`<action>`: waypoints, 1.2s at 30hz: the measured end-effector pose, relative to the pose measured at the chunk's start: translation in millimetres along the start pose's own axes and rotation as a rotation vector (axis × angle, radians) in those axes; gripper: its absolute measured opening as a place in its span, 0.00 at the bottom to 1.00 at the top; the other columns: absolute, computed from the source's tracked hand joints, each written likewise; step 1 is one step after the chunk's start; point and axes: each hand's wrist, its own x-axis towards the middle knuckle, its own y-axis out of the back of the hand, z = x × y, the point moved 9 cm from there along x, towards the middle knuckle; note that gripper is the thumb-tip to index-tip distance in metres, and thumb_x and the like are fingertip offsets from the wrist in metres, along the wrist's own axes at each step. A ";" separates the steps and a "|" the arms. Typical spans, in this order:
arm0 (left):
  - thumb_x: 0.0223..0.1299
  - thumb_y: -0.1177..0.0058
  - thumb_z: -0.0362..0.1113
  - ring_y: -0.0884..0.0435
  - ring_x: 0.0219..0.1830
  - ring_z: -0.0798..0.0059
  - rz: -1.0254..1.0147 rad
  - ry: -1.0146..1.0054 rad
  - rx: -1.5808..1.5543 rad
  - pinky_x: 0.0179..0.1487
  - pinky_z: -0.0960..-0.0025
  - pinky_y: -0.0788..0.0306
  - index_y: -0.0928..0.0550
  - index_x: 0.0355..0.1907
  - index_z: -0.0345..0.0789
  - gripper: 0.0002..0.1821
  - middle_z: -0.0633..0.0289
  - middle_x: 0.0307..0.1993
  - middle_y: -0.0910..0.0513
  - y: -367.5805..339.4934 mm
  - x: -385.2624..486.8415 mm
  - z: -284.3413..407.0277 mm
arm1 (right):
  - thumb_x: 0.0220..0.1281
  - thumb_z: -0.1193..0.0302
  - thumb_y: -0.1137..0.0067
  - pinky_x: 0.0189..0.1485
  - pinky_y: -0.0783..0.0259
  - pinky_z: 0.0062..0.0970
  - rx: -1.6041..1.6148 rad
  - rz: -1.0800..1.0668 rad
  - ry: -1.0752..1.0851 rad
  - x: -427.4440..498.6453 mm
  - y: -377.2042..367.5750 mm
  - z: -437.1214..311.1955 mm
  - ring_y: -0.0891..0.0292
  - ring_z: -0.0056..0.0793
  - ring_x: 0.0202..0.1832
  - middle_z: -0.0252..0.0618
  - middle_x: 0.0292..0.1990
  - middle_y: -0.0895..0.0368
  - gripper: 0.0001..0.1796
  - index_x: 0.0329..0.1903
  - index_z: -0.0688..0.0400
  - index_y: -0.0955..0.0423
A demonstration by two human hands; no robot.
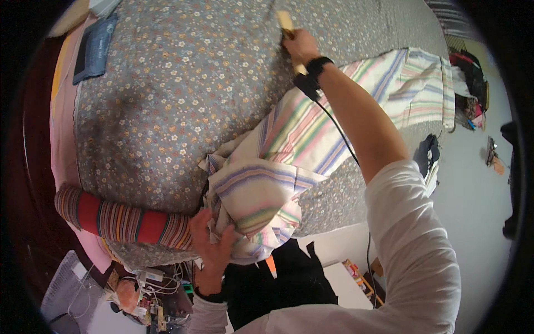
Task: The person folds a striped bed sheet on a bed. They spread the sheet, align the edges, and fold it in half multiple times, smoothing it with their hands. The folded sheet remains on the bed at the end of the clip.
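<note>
My right hand (301, 45) is closed around a pale wooden handle or bar (285, 20), whose ends show on both sides of the fist, above the grey floral bedsheet (167, 83). A black wristband with a small device and cable sits at that wrist. Near the bed's front edge, my left hand (212, 246) touches the bunched end of a striped white cloth (250, 188), its fingers spread; whether they grip it cannot be told. The cloth stretches diagonally to the far right. Beside my left hand lies a striped bolster with red bands (121, 219).
A blue pouch (96, 52) lies at the bed's far left. Cables and a power strip (151, 274) are below the front edge, near a mesh basket (69, 284). Dark items (427, 152) lie at the right edge; bags (471, 83) stand beyond.
</note>
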 end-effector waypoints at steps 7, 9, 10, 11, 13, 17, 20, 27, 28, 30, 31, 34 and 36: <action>0.53 0.41 0.33 0.28 0.53 0.56 -0.321 -0.210 0.223 0.58 0.59 0.35 0.21 0.47 0.33 0.17 0.53 0.49 0.23 -41.8 82.7 45.9 | 0.60 0.70 0.42 0.30 0.34 0.25 0.674 0.241 -0.008 -57.2 103.3 23.2 0.31 0.20 0.28 0.31 0.26 0.27 0.12 0.42 0.63 0.27; 0.48 0.37 0.35 0.30 0.56 0.53 -0.483 -0.337 0.217 0.60 0.57 0.37 0.26 0.57 0.35 0.29 0.52 0.52 0.24 -71.3 104.5 59.3 | 0.62 0.74 0.45 0.26 0.39 0.21 1.126 0.441 0.095 -118.1 171.6 75.2 0.37 0.16 0.24 0.28 0.24 0.32 0.08 0.43 0.61 0.29; 0.47 0.36 0.35 0.31 0.58 0.54 -0.633 -0.210 0.258 0.62 0.58 0.38 0.30 0.61 0.35 0.35 0.52 0.54 0.25 -88.8 105.9 48.8 | 0.64 0.74 0.48 0.26 0.39 0.20 1.158 0.620 0.072 -152.1 208.6 111.8 0.38 0.15 0.24 0.27 0.25 0.33 0.06 0.43 0.58 0.29; 0.46 0.35 0.35 0.31 0.60 0.56 -0.777 -0.069 0.302 0.64 0.58 0.40 0.35 0.65 0.36 0.41 0.53 0.57 0.26 -103.2 103.5 35.8 | 0.66 0.71 0.49 0.30 0.37 0.19 1.298 0.684 0.037 -185.1 236.2 149.3 0.35 0.17 0.27 0.28 0.25 0.31 0.05 0.41 0.57 0.29; 0.40 0.31 0.36 0.32 0.62 0.59 -0.980 -0.067 0.365 0.62 0.59 0.37 0.36 0.66 0.36 0.46 0.50 0.58 0.27 -123.4 89.9 31.9 | 0.71 0.63 0.56 0.41 0.33 0.31 1.692 0.948 -0.279 -250.7 263.5 240.4 0.33 0.28 0.29 0.34 0.24 0.30 0.14 0.31 0.58 0.33; 0.45 0.33 0.43 0.20 0.41 0.57 -1.040 0.046 0.403 0.47 0.62 0.28 0.23 0.51 0.31 0.29 0.50 0.39 0.18 -115.2 72.0 17.0 | 0.75 0.55 0.65 0.42 0.32 0.35 1.978 0.888 -0.453 -321.6 304.3 344.1 0.33 0.31 0.30 0.38 0.25 0.30 0.23 0.30 0.60 0.34; 0.48 0.35 0.42 0.22 0.31 0.74 -1.015 0.157 0.398 0.37 0.66 0.29 0.19 0.38 0.30 0.19 0.58 0.29 0.18 -77.1 71.4 20.3 | 0.72 0.61 0.56 0.37 0.30 0.32 1.652 1.083 -0.645 -360.4 303.9 405.2 0.32 0.32 0.29 0.37 0.25 0.31 0.16 0.40 0.64 0.35; 0.64 0.48 0.37 0.21 0.47 0.73 -0.108 0.191 -0.481 0.51 0.66 0.27 0.23 0.47 0.33 0.12 0.64 0.44 0.20 107.3 154.5 169.5 | 0.46 0.50 0.32 0.54 0.32 0.47 -0.068 0.486 -1.077 -437.2 245.2 444.0 0.31 0.56 0.55 0.65 0.57 0.34 0.49 0.60 0.73 0.43; 0.65 0.48 0.38 0.21 0.46 0.73 -0.196 0.162 -0.461 0.50 0.67 0.27 0.23 0.47 0.32 0.13 0.63 0.44 0.20 112.7 169.3 195.1 | 0.45 0.51 0.32 0.54 0.32 0.47 0.072 0.440 -0.926 -435.2 215.3 428.8 0.31 0.56 0.55 0.65 0.57 0.34 0.47 0.59 0.72 0.39; 0.64 0.47 0.37 0.21 0.42 0.76 -0.174 0.165 -0.198 0.47 0.71 0.28 0.22 0.45 0.33 0.12 0.64 0.42 0.19 131.9 208.8 227.0 | 0.45 0.53 0.31 0.53 0.31 0.47 0.269 0.390 -0.752 -442.0 167.5 386.2 0.30 0.56 0.54 0.65 0.57 0.33 0.42 0.56 0.71 0.34; 0.63 0.46 0.37 0.22 0.41 0.79 -0.128 0.124 -0.038 0.46 0.73 0.28 0.22 0.45 0.33 0.12 0.65 0.40 0.19 144.4 228.2 242.2 | 0.45 0.55 0.31 0.53 0.31 0.47 0.329 0.369 -0.733 -449.3 137.7 354.9 0.29 0.56 0.53 0.64 0.56 0.32 0.40 0.55 0.71 0.32; 0.61 0.42 0.40 0.24 0.41 0.79 0.014 -0.014 0.388 0.47 0.73 0.30 0.21 0.45 0.34 0.15 0.66 0.39 0.20 177.9 286.5 293.1 | 0.50 0.58 0.34 0.51 0.30 0.44 0.287 0.281 -0.594 -463.8 81.5 242.6 0.28 0.51 0.52 0.60 0.55 0.31 0.36 0.56 0.69 0.33; 0.57 0.39 0.36 0.23 0.39 0.80 0.128 -0.240 0.423 0.46 0.76 0.30 0.20 0.45 0.32 0.15 0.67 0.37 0.19 188.4 317.3 334.6 | 0.55 0.62 0.37 0.51 0.29 0.39 0.420 0.207 -0.501 -468.3 52.1 166.0 0.27 0.44 0.49 0.55 0.51 0.27 0.29 0.55 0.67 0.31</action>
